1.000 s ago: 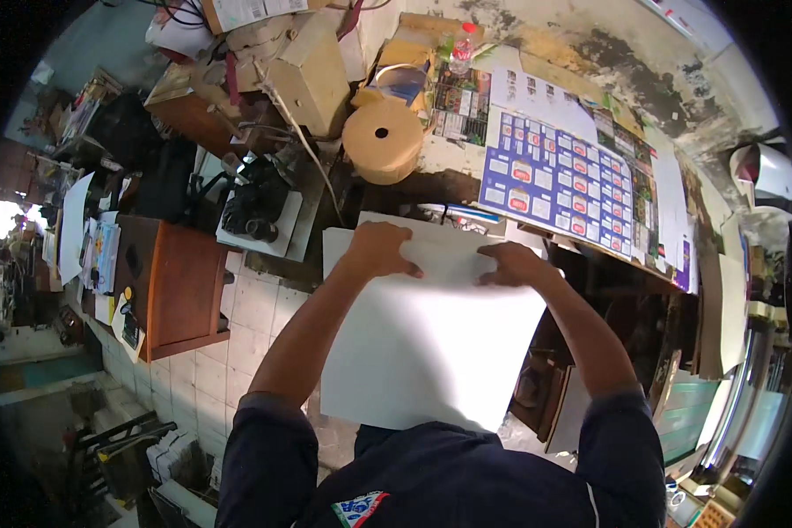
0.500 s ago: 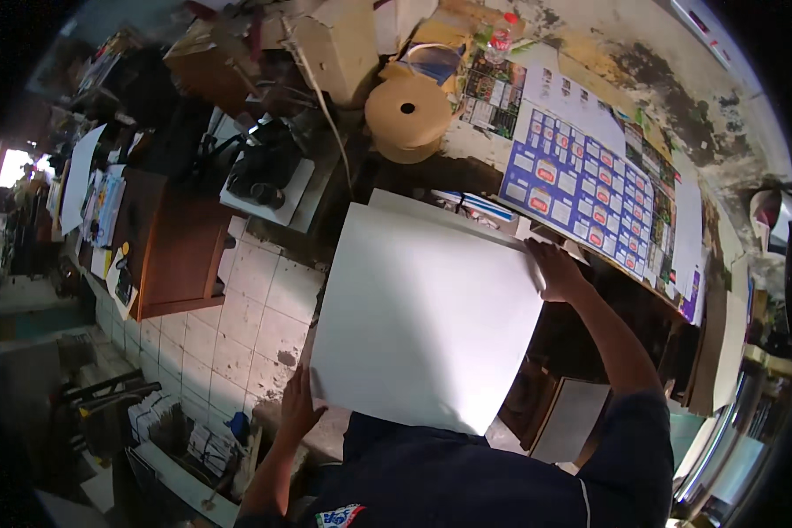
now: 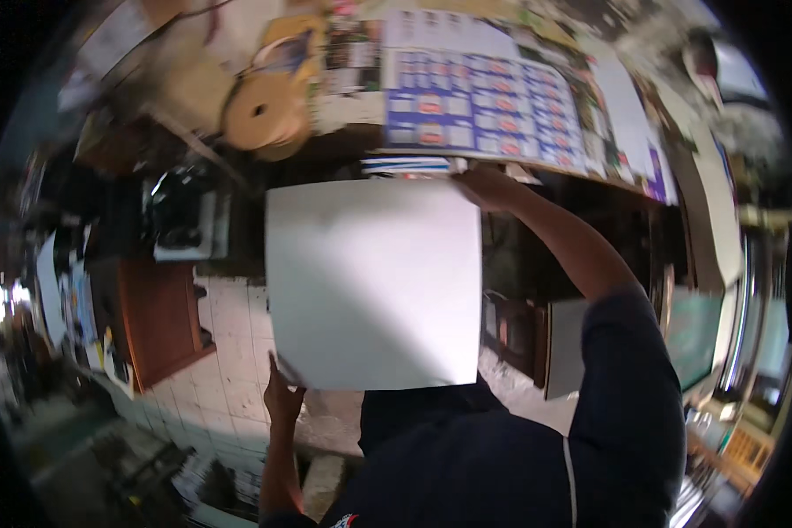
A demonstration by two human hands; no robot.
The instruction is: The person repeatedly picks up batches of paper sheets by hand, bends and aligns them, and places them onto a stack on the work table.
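- Head view, left to right: a wooden cabinet point(image 3: 158, 321) stands at left of frame on a pale tiled floor point(image 3: 229, 387); blur hides most of the clutter around it.
- Left hand point(image 3: 282, 398), lower centre-left: raised from below, forearm near vertical, fingers closed on the lower left corner of the white sheet point(image 3: 374, 282). Grip judged a pinch; the fingertips lie behind the paper and cannot be confirmed.
- White sheet: large, blank, roughly square, held flat in mid-frame between the two hands, clear of any surface. Its top edge lies just below the front edge of the worktop point(image 3: 537, 172).
- Roll of brown tape point(image 3: 264, 114), upper left of centre, rests on the cluttered worktop, well apart from the sheet.
- Printed blue-and-white chart point(image 3: 484, 106), upper centre-right, lies flat on the worktop above the sheet.
- Right hand point(image 3: 488, 187), upper centre-right: arm extended forward and up in a dark sleeve, hand clamped over the sheet's upper right corner, close by the worktop edge.
- Step in hand, as judged: sheet is being carried or turned in a diagonal two-corner hold.
- Next move, as judged, calls for even tension at both corners so the paper does not buckle, and clearance from the worktop edge and tape roll.
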